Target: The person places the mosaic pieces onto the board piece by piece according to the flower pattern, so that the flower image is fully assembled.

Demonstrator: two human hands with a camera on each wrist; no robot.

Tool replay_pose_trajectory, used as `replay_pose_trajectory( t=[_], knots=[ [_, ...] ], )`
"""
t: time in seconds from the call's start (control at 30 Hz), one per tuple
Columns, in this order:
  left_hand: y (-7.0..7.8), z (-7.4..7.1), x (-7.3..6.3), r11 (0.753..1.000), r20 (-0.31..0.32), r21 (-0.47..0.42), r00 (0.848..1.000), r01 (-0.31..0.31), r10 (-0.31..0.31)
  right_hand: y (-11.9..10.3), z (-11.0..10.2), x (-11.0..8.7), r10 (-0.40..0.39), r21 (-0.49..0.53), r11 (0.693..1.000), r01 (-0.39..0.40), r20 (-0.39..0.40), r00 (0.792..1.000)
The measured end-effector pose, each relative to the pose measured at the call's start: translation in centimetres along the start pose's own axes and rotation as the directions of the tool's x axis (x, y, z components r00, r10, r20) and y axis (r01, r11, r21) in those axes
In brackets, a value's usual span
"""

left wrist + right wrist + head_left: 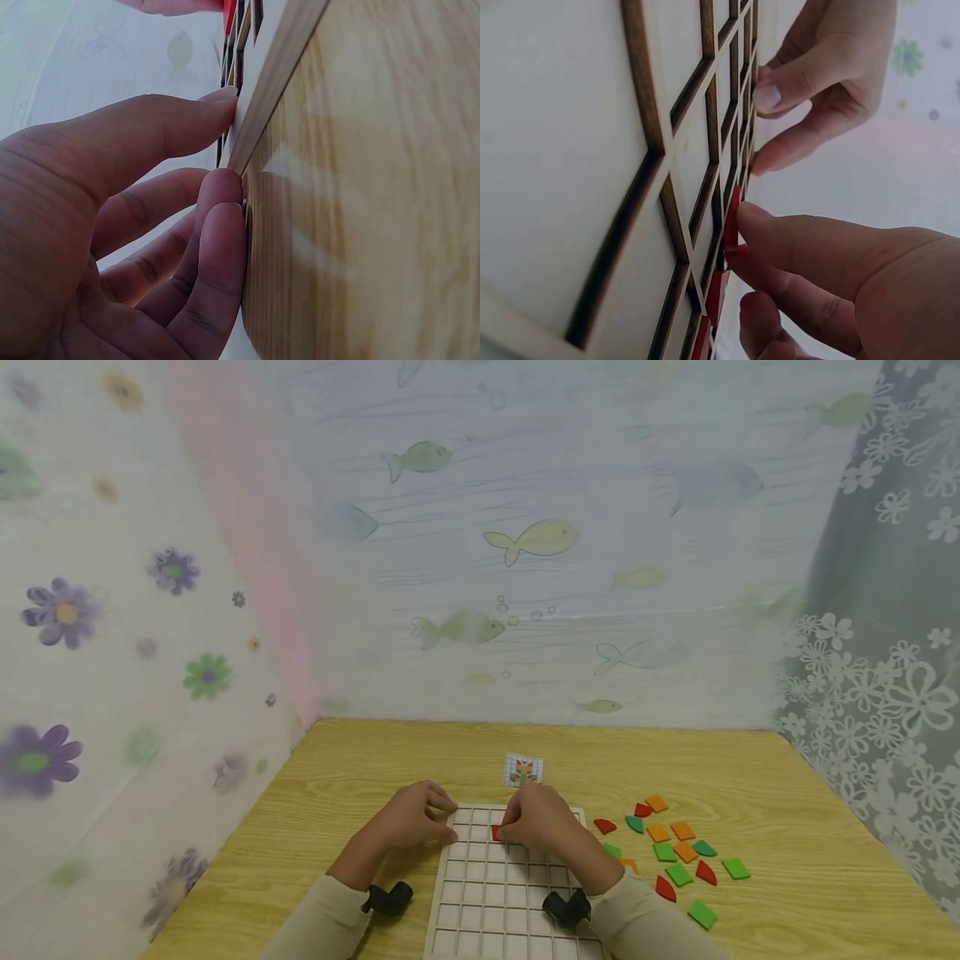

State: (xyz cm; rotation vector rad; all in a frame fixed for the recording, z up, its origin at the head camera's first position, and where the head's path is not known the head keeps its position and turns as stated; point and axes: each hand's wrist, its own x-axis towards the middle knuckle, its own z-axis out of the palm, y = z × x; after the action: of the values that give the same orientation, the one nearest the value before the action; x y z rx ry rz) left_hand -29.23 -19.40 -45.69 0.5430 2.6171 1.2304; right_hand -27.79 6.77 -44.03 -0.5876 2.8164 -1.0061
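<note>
A pale wooden grid board (480, 893) lies on the table. My left hand (416, 817) holds its upper left edge; in the left wrist view the thumb (165, 127) touches the top and curled fingers meet the side. Near the board's upper rows, my right hand (542, 817) pinches a red tile (497, 832) between thumb and index finger, at a cell. The right wrist view shows this red tile (733, 217) against the grid, with further red pieces (716, 294) in cells close by. The right hand covers part of the upper rows in the head view.
A small pattern card (513, 761) lies beyond the board. To the right are scattered loose tiles: orange squares (683, 831), green squares (702, 914), red quarter-rounds (665, 888) and teal quarter-rounds (704, 848). Printed curtains (525, 677) hang behind the table.
</note>
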Motion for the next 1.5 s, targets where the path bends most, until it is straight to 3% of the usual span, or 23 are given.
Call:
replay_pose_trajectory(
  t=[0.7, 1.03, 1.33, 1.5],
  knots=[
    [0.2, 0.3, 0.2, 1.0, 0.006, 0.001, 1.0, -0.005, 0.005, 0.2, 0.3, -0.2, -0.022, -0.027, 0.999, 0.021, -0.035, 0.999],
    [0.5, 0.3, 0.2, 1.0, 0.001, 0.004, 1.0, 0.015, -0.015, 0.4, 0.0, -0.1, -0.01, -0.013, 1.0, 0.01, -0.015, 1.0],
    [0.8, 0.2, 0.1, 0.997, -0.017, 0.072, 1.0, 0.026, -0.025, 0.5, -1.7, -0.9, -0.001, -0.006, 1.0, 0.001, -0.012, 1.0],
    [0.9, 0.5, 0.0, 0.988, -0.02, 0.157, 1.0, 0.003, 0.0, 1.0, -2.4, -1.3, 0.009, -0.002, 1.0, -0.009, -0.015, 1.0]
  ],
)
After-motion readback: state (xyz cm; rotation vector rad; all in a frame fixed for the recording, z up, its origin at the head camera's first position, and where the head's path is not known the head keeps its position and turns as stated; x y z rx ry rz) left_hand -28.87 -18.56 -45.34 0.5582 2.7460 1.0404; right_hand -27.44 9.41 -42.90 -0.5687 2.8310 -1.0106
